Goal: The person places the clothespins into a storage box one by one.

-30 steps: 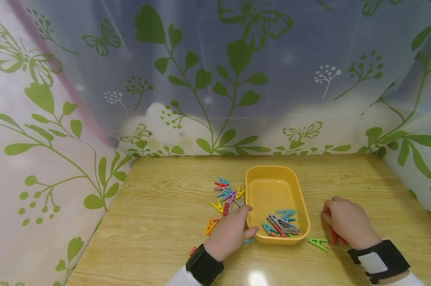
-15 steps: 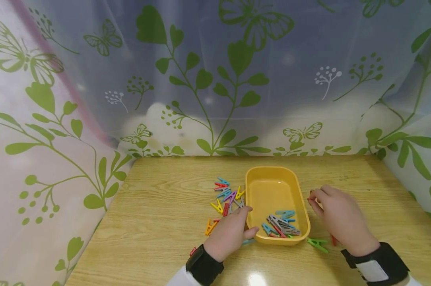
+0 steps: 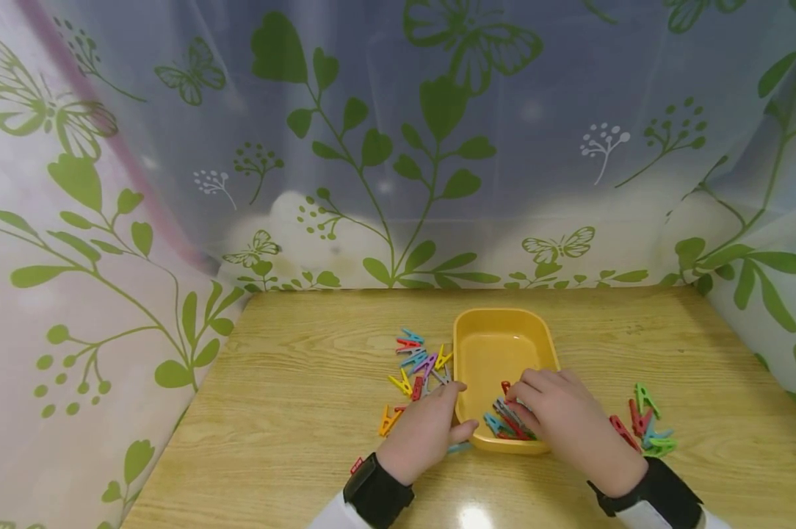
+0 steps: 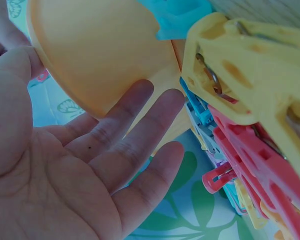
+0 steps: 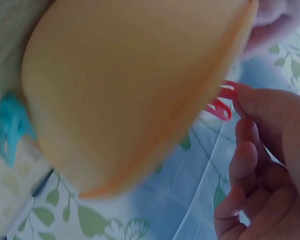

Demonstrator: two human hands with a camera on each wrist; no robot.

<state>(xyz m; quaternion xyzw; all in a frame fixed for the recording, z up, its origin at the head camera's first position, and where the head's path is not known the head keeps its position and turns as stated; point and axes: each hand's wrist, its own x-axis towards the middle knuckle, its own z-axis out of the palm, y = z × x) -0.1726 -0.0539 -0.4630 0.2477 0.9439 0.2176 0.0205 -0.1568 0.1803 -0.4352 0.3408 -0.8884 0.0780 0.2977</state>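
Note:
My right hand (image 3: 573, 426) is over the front right of a yellow plastic basin (image 3: 497, 349), its thumb and fingertips pinching a red clothespin (image 5: 220, 110). In the right wrist view the clothespin juts out beside the basin's rim. Beneath this hand lie several grey, blue and red clothespins (image 3: 497, 425), partly hidden by it. At the basin's left side rests my left hand (image 3: 421, 433), fingers fairly straight along the outer wall and thumb at the rim. The left wrist view shows its palm and extended fingers holding no clothespin.
Left of the basin lie several mixed clothespins (image 3: 427, 361), with an orange clothespin (image 3: 389, 419) beside my left hand. Another group of green, red and blue clothespins (image 3: 641, 419) lies to the right. A patterned curtain (image 3: 398, 147) encloses the wooden table (image 3: 305, 353).
My right hand has picked up a red clothespin right of the basin and carried it left over the basin, uncovering the clothespins on the right. My left hand stays in place.

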